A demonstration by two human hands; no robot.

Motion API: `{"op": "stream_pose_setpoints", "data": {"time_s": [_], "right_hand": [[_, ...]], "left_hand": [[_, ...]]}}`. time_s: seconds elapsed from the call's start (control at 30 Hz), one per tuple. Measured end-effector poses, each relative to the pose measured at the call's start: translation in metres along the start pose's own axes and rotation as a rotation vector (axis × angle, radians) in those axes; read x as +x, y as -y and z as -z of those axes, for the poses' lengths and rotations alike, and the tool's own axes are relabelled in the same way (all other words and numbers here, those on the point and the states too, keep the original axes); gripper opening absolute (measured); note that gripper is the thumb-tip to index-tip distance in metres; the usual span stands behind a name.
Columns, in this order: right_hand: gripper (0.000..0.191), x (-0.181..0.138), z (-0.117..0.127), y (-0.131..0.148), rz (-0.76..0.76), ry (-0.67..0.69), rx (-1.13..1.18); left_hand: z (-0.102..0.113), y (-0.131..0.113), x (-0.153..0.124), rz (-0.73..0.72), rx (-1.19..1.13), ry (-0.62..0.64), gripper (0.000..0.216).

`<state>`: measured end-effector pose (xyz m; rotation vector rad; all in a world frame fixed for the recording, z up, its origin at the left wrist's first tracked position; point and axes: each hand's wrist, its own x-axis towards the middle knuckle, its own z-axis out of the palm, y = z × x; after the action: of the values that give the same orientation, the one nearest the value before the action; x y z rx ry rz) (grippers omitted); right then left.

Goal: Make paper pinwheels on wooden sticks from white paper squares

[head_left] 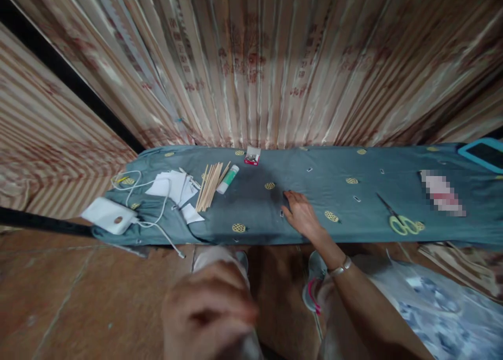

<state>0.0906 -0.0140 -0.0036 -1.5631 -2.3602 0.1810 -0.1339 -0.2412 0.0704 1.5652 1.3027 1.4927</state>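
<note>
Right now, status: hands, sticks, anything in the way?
Left hand raised, blurred; hold unclear. Right hand on cloth, palm down. Sticks untouched. Possibly in the way: tube beside them, toward right hand.

You have smooth matt cloth (255, 208) over table (298, 163); toward its left edge, glossy white plastic device (102, 213), matt paper sheets (178, 184), bare wood sticks (211, 187), smooth plastic tube (228, 178); toward right edge, scissors (396, 217), metal-bladed, plastic-handled; bracelet (341, 267) you wear, shiny metal

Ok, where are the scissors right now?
In the head view, the yellow-green-handled scissors lie on the right part of the teal cloth, near its front edge, between the right hand and the pixelated item.
</note>
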Motion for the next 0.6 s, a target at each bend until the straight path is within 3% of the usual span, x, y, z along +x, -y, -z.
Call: {"op": "stream_pose_setpoints", "data": {"time_s": [0.1,0.2,0.37,0.47,0.6], "right_hand": [[0.047,0.003,-0.001,0.000,0.003,0.006,-0.020],[0.046,0.004,-0.001,0.001,0.005,0.014,-0.042],[0.045,0.005,0.001,0.002,0.008,0.022,-0.030],[0.045,0.005,0.002,0.001,0.011,0.037,-0.017],[0.044,0.005,0.005,0.000,0.008,0.043,-0.010]], "left_hand": [[0.026,0.009,0.084,0.120,0.159,-0.232,0.031],[0.069,0.048,0.134,0.203,0.511,-0.337,0.027],[0.122,0.117,0.175,0.257,1.023,-0.213,0.027],[0.130,0.136,0.190,0.247,1.134,-0.130,0.032],[0.132,0.144,0.198,0.271,1.156,-0.110,0.031]]}}
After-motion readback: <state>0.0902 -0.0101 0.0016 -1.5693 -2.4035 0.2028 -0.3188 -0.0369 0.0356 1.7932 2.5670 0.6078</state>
